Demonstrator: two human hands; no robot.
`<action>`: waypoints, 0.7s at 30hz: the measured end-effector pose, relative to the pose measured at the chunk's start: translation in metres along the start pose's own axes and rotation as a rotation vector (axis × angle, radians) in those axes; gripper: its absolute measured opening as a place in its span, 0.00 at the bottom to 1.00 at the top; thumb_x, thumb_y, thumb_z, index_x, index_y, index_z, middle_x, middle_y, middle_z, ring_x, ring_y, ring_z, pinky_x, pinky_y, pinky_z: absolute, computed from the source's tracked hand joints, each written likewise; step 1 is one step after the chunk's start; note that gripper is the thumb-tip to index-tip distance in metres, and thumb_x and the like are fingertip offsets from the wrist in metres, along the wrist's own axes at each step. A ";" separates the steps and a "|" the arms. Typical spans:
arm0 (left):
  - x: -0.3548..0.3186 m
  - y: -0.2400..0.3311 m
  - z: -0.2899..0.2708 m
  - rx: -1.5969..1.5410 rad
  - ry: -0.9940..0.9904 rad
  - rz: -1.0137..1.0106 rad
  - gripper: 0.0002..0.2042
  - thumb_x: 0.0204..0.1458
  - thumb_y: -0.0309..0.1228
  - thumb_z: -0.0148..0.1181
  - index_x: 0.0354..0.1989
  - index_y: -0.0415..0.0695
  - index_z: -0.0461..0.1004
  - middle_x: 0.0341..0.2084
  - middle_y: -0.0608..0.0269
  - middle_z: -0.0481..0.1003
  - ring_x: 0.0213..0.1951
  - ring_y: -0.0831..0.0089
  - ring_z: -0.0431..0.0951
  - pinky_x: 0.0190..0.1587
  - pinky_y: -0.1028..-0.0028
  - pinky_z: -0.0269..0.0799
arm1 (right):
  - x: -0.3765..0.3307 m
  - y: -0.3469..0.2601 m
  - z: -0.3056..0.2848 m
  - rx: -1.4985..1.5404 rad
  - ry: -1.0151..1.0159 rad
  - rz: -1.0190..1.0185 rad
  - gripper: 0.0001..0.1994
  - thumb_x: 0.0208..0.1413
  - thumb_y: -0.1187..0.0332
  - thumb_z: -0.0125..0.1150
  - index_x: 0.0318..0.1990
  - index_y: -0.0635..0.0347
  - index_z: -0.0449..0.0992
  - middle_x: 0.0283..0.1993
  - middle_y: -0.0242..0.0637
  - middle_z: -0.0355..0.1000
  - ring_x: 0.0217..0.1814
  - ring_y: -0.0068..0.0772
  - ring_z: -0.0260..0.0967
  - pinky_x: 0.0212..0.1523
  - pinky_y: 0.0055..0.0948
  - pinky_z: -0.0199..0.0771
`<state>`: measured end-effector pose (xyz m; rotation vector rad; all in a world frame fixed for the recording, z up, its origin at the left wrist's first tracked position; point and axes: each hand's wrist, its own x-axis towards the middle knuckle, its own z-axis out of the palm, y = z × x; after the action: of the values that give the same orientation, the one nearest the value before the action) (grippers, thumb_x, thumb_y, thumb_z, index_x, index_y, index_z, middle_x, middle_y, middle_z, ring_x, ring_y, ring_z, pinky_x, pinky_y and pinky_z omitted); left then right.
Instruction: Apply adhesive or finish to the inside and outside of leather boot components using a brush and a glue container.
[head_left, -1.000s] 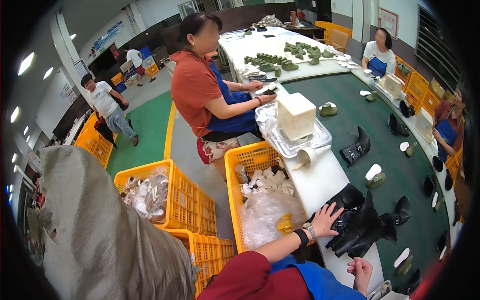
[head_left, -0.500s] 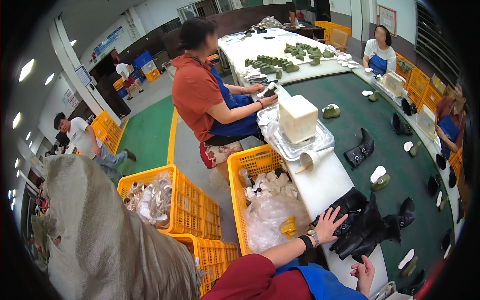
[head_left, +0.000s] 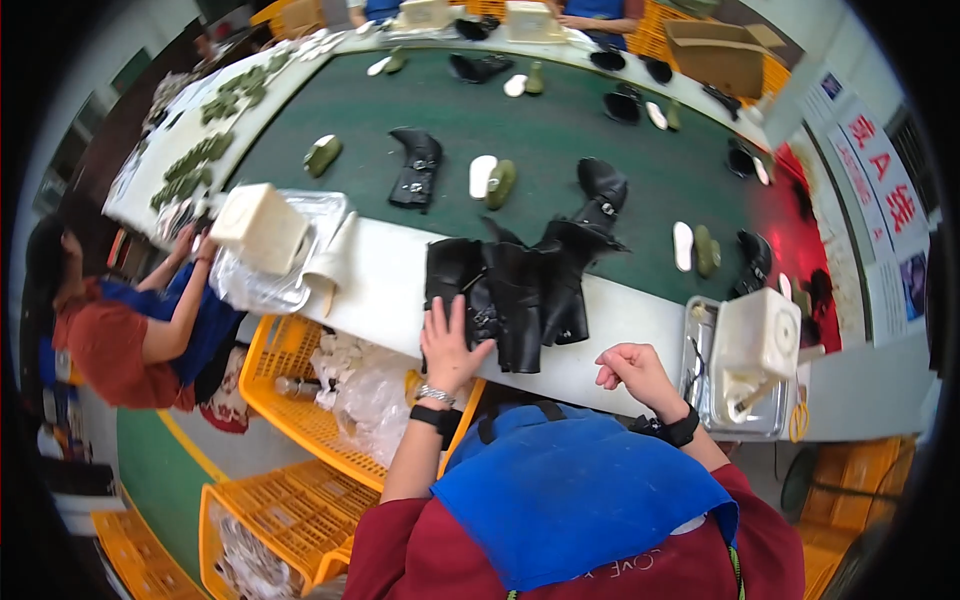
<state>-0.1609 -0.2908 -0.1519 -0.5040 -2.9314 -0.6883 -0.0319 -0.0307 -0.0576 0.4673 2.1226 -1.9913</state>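
A bunch of black boots (head_left: 520, 310) with buckled straps lies on the white table edge. My left hand (head_left: 450, 350) rests on the near left of the bunch, fingers spread and palm down, touching a shaft. One more black boot (head_left: 602, 195) lies behind the bunch, over the green surface. My right hand (head_left: 638, 375) hovers at the table's near edge, right of the boots and apart from them. Its fingers are loosely curled in, and nothing shows in them.
A green surface (head_left: 330, 110) carries boots, white insoles (head_left: 483, 176) and olive shoe lasts (head_left: 500, 185). Metal trays with cream tubs (head_left: 770, 335) flank me; scissors (head_left: 799, 420) lie right. Yellow crates (head_left: 270, 365) stand lower left. A co-worker in an orange top (head_left: 120, 340) sits at left.
My view has swung right, bringing the right-hand tray and tub into sight. My left hand still lies spread on the boots. The fingers of my right hand are more curled.
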 end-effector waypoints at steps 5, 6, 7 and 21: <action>0.021 -0.033 0.019 -0.551 0.059 -0.065 0.44 0.37 0.42 0.64 0.60 0.38 0.45 0.55 0.40 0.52 0.56 0.49 0.55 0.56 0.63 0.52 | -0.021 0.024 -0.020 0.082 0.076 -0.031 0.09 0.54 0.74 0.46 0.39 0.69 0.71 0.30 0.37 0.72 0.29 0.21 0.68 0.32 0.19 0.69; 0.020 -0.039 0.017 -0.596 0.045 -0.156 0.44 0.37 0.40 0.64 0.59 0.36 0.45 0.54 0.39 0.53 0.56 0.49 0.55 0.56 0.64 0.53 | -0.022 0.025 -0.020 0.000 0.105 -0.098 0.11 0.53 0.74 0.48 0.43 0.68 0.70 0.34 0.38 0.72 0.32 0.23 0.68 0.35 0.20 0.68; 0.021 -0.051 0.024 -0.581 0.012 -0.203 0.43 0.36 0.39 0.65 0.59 0.37 0.46 0.51 0.39 0.59 0.53 0.51 0.61 0.54 0.65 0.56 | -0.022 0.025 -0.020 -0.083 0.133 -0.166 0.14 0.52 0.74 0.49 0.46 0.67 0.68 0.37 0.39 0.71 0.35 0.24 0.69 0.38 0.21 0.68; 0.091 -0.022 0.010 -1.282 -0.087 -0.375 0.37 0.38 0.40 0.64 0.53 0.38 0.49 0.38 0.51 0.67 0.36 0.69 0.71 0.38 0.74 0.68 | 0.089 0.059 -0.021 -0.357 0.107 -0.015 0.34 0.48 0.52 0.57 0.54 0.73 0.59 0.43 0.47 0.67 0.43 0.34 0.67 0.45 0.27 0.66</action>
<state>-0.2547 -0.2779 -0.1560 0.0071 -2.2454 -2.5862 -0.0923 0.0015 -0.1421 0.5030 2.4826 -1.5730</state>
